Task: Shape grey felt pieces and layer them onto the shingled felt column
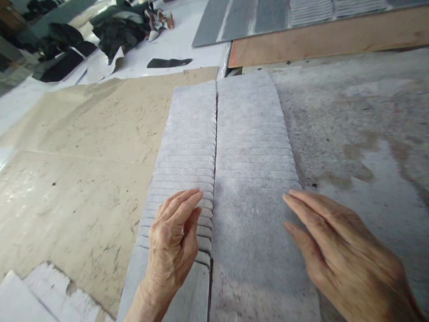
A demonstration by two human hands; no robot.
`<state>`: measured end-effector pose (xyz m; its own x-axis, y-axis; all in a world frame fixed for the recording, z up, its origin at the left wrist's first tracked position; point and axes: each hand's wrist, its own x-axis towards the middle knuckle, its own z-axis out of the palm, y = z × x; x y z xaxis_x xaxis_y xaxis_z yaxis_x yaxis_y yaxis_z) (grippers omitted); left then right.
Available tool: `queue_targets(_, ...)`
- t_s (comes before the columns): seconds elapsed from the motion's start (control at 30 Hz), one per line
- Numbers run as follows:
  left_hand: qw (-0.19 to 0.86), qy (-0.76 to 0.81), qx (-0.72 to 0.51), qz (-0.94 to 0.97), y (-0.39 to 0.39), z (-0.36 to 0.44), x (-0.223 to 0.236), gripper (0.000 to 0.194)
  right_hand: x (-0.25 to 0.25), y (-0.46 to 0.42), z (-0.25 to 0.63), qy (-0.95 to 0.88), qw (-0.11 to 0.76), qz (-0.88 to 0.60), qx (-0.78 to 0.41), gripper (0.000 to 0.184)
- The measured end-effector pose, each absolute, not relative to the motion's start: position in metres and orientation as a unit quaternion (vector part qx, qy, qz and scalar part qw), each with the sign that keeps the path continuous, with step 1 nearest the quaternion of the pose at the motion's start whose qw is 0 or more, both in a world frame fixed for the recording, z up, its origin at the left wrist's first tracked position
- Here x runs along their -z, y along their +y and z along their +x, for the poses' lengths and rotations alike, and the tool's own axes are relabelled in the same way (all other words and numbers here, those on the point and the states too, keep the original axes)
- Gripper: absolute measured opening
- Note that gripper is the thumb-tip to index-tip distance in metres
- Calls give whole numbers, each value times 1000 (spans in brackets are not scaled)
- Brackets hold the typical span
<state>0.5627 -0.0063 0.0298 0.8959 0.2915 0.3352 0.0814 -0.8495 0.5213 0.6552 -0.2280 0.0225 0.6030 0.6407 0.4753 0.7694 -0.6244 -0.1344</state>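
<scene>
Two long rows of overlapping thin grey fabric-like pieces lie side by side, the left row (191, 129) and the right row (251, 116), with a narrow dark gap between them. Over the left row is my left hand (174, 232), fingers stretched out together and the thumb slightly apart, holding nothing. It hides part of that row; whether it touches the pieces I cannot tell. At the right edge of the right row, my right hand (338, 241) is open, its thumb apart from the fingers. A larger plain grey piece (251, 228) lies at the near part of the right row.
Brown paper (100, 134) covers the table on the left, with torn white sheets (50, 290) at the near corner. Dark scraps (120, 31) are heaped at the back left. A grey board (254, 18) bearing more stacked strips stands at the back right, above a brown edge (318, 40).
</scene>
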Motion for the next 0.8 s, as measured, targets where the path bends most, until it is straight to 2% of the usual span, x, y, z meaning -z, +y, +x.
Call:
queue_targets(0.23,213,112,-177,954,-37,510,-16,37,-10,-200,627,-539,248,-800,87,36)
queue_targets(0.5,186,137,-169,958,-46,507,-6,34,9,-194,635,-599,180,-780,32,39)
queue_targets(0.8,196,179,-148,953,-48,509,-10,30,6,-196,637,-614,173,-769,27,39)
